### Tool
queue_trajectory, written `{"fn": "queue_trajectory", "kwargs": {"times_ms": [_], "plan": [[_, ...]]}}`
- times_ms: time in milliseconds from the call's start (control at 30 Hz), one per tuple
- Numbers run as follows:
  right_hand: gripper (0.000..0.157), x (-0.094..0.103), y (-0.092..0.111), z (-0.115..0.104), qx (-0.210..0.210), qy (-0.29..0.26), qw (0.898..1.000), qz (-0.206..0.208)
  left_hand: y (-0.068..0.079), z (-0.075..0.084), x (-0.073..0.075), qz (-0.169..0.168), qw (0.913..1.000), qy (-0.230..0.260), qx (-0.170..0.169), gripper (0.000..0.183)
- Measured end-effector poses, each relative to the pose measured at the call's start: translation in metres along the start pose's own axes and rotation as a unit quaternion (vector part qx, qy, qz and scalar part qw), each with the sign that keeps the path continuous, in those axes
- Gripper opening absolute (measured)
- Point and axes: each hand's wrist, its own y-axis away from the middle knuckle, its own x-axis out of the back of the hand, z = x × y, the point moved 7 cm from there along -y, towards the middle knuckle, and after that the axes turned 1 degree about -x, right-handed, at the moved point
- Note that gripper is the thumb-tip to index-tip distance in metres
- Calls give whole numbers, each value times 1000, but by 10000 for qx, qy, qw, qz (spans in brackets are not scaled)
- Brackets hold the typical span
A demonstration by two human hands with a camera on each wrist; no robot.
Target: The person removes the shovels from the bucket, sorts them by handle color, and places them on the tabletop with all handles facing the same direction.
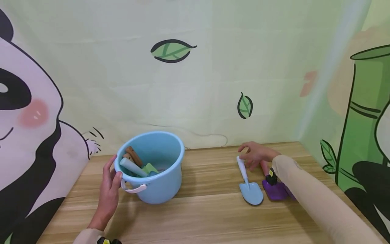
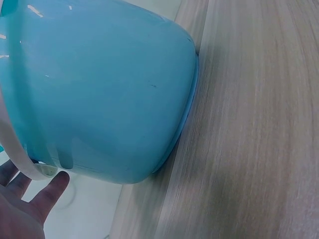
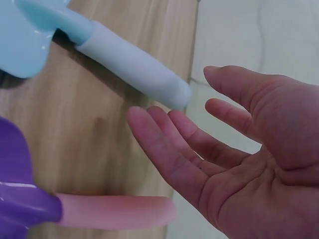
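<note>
A light blue bucket (image 1: pixel 161 184) stands at the left of the wooden table. My left hand (image 1: pixel 109 189) touches its left rim near the white bail handle (image 1: pixel 134 189), fingers fairly straight. In the left wrist view, the thumb (image 2: pixel 52 194) lies close to the handle's end. On the right, my right hand (image 1: pixel 257 154) hovers with loosely spread fingers and holds nothing. Just by its fingertips is the pale handle of a blue toy shovel (image 1: pixel 251 193). Beside that lies a purple toy shovel (image 1: pixel 274 190) with a pink handle (image 3: pixel 117 211); the right sleeve partly hides it in the head view.
Inside the bucket are brown handles (image 1: pixel 134 156), a pale blue handle (image 1: pixel 133 167) and a green piece (image 1: pixel 149 168). Behind the table (image 1: pixel 210 210) hangs a pale green backdrop (image 1: pixel 210 84) printed with leaves and pandas.
</note>
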Motion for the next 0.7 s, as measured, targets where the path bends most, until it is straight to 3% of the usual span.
{"fn": "queue_trajectory", "kwargs": {"times_ms": [700], "plan": [[44,9,5,-21,221,585,9980,-12,1,-1,-1,-4,10000,2,57,56]]}}
